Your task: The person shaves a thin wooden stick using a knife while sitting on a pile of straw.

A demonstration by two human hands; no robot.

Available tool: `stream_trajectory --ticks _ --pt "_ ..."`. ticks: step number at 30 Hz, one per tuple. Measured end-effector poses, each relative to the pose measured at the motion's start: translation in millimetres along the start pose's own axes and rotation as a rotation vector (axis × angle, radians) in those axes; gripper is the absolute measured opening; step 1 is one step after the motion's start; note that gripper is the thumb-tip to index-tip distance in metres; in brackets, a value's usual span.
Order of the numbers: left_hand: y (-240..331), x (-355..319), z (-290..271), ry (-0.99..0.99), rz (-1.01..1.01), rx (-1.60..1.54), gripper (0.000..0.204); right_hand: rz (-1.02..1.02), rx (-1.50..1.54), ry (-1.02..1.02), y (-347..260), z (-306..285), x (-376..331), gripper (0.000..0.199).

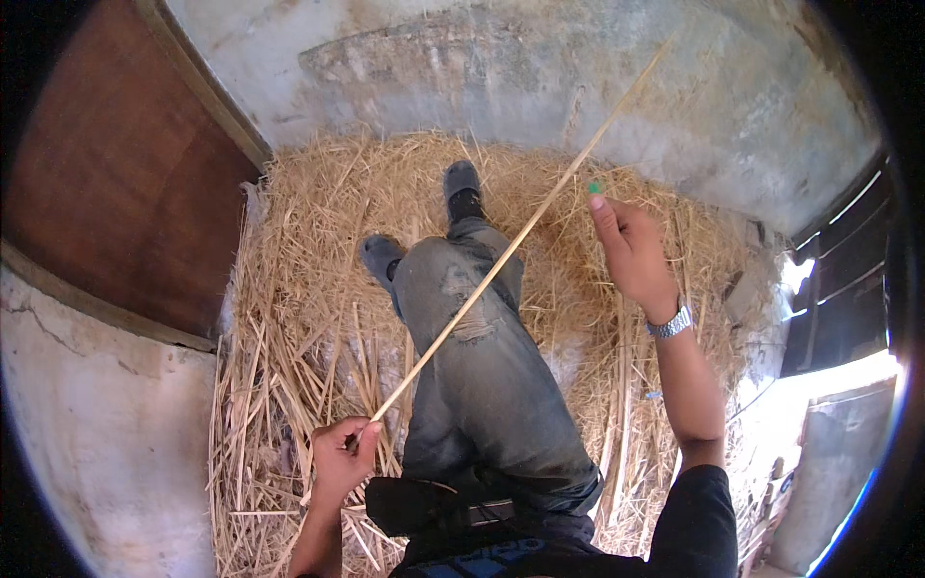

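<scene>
Pale yellow, slender and nearly straight: one long stalk (482,289), being held aslant above the worn dark trousers (501,385), its upper end being shown against the stained wall (482,82); whether the wall is being touched cannot be told. Its lower end is being pinched by the left hand (339,462), the grip being closed between thumb and fingers. By this end hold, it is judged, the whole length is being left free and exposed. The right hand (638,252) is being held up beside the stalk, apart from it, with thumb extended and fingers curled; a small green piece (594,188) is being shown at the thumb tip, but whether it is being gripped or worn cannot be told. A metal-banded watch (670,323) is being worn on the right wrist. Loose straw (318,207) is being spread beneath the dark shoes (461,178), with longer stalks (260,424) being strewn at left. Containers: a dark pouch-like item (400,506) is being carried at the waist, its contents being hidden.
</scene>
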State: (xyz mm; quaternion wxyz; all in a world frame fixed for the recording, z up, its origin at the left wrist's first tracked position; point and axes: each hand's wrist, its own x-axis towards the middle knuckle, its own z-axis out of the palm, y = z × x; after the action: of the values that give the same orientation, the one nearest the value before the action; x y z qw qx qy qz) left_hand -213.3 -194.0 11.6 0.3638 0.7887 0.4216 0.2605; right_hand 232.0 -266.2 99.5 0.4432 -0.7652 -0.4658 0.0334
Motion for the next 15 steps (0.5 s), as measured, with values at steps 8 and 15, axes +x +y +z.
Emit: stream_trajectory --ticks 8,15 --pt "2.3 0.1 4.7 0.048 0.042 0.036 0.013 -0.090 -0.325 -0.326 -36.1 38.5 -36.5 0.058" --pt "18.2 6.2 6.2 0.068 0.138 0.071 0.013 -0.103 -0.416 -0.173 -20.7 38.6 -16.7 0.058"
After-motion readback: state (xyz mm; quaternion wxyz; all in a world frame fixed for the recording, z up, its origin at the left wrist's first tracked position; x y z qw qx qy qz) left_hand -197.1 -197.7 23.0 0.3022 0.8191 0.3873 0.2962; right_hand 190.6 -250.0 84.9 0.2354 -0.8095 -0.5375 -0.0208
